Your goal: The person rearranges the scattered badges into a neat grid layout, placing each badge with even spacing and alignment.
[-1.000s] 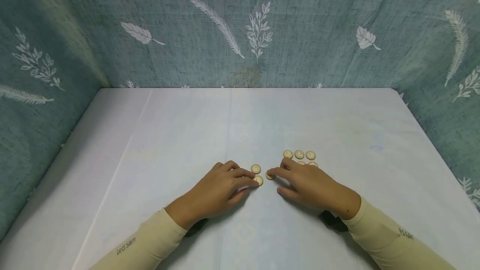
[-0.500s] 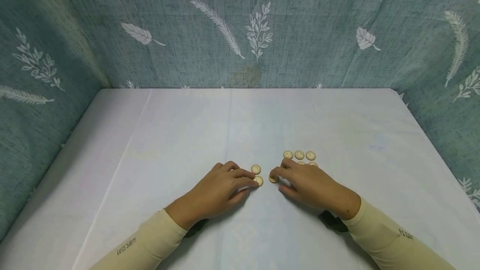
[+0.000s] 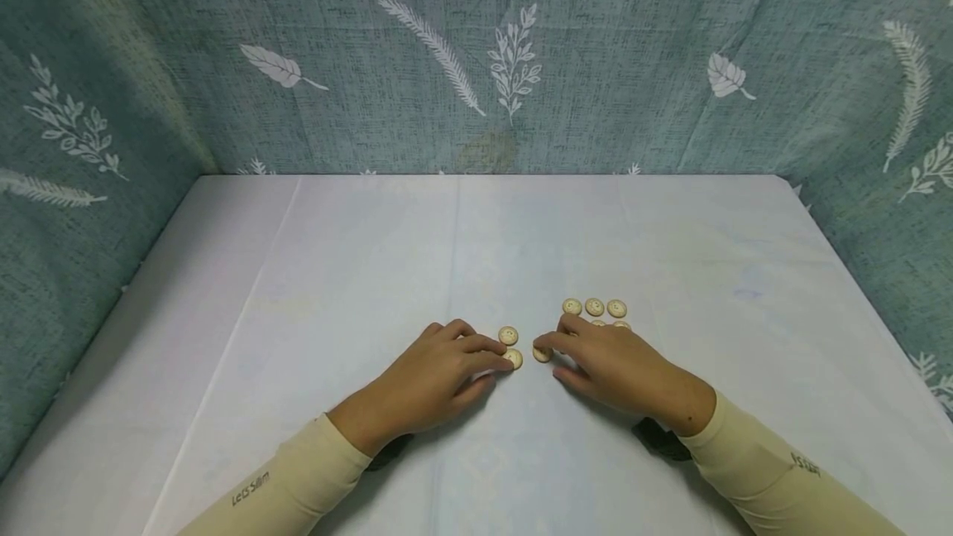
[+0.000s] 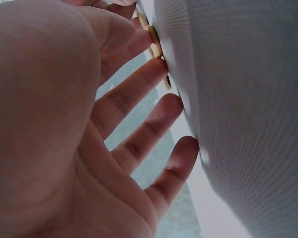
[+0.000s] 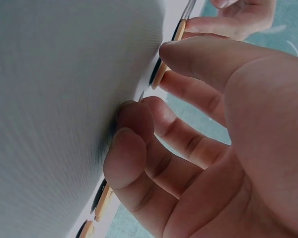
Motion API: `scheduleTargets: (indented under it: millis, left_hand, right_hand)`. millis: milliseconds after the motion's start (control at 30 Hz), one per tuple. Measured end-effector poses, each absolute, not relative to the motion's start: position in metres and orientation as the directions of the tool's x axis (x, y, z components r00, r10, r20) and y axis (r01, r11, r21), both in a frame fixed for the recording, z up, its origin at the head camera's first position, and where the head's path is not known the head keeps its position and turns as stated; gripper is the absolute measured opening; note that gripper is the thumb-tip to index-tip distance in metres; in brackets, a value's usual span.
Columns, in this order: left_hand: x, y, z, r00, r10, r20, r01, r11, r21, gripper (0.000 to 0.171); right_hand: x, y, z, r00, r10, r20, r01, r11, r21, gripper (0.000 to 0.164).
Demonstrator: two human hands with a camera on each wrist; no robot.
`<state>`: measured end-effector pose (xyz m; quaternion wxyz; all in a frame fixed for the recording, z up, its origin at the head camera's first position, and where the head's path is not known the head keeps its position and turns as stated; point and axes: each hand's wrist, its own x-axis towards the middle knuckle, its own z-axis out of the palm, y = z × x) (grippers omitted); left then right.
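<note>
Round pale wooden buttons lie on the white-covered table. My left hand (image 3: 439, 379) rests at the left of a pair, its index fingertip on the near button (image 3: 515, 360). Just beyond that sits another button (image 3: 508, 335). To the right, my right hand (image 3: 618, 362) has its index fingertip on a separate button (image 3: 542, 356), thumb apart from it in the head view. From the right wrist, this button (image 5: 159, 77) shows edge-on at the index finger, while the other fingers bend beneath the palm. The left wrist view shows button edges (image 4: 154, 43) beside spread fingers.
Beyond the right hand is a row of three buttons (image 3: 594, 307). More buttons (image 3: 621, 324) behind it are partly hidden by that hand. A green leaf-patterned cloth (image 3: 476, 64) hangs along the back and sides of the table (image 3: 357, 255).
The button under my right index finger has slid slightly right and toward the person, away from the pair, then barely shifted. My left hand has stayed in place.
</note>
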<state>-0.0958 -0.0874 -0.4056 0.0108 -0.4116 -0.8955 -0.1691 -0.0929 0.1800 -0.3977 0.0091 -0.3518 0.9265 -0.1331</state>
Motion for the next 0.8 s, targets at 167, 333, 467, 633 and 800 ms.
scheduleTargets:
  millis: [167, 333, 467, 633, 800]
  left_hand:
    - [-0.0957, -0.0875, -0.4057, -0.663, 0.732, 0.158, 0.739, 0.604, 0.299, 0.022]
    - [-0.0961, -0.0875, -0.4061, -0.662, 0.732, 0.16, 0.739, 0.604, 0.298, 0.022]
    - [-0.0962, -0.0875, -0.4064, -0.661, 0.734, 0.155, 0.74, 0.604, 0.295, 0.022]
    - [-0.096, -0.0875, -0.4057, -0.659, 0.735, 0.159, 0.742, 0.602, 0.295, 0.022]
    - [-0.0959, -0.0876, -0.4052, -0.66, 0.733, 0.163, 0.742, 0.601, 0.298, 0.022]
  right_hand:
    - [-0.0929, 0.1797, -0.3982, -0.757, -0.649, 0.075, -0.644, 0.721, -0.256, 0.023]
    - [-0.0926, 0.1796, -0.3989, -0.753, -0.649, 0.11, -0.653, 0.717, -0.242, 0.019]
    - [-0.0925, 0.1795, -0.3994, -0.751, -0.649, 0.123, -0.657, 0.716, -0.233, 0.016]
    - [-0.0928, 0.1795, -0.3993, -0.756, -0.644, 0.114, -0.65, 0.721, -0.24, 0.015]
    - [-0.0933, 0.1796, -0.3999, -0.757, -0.643, 0.122, -0.651, 0.723, -0.229, 0.016]
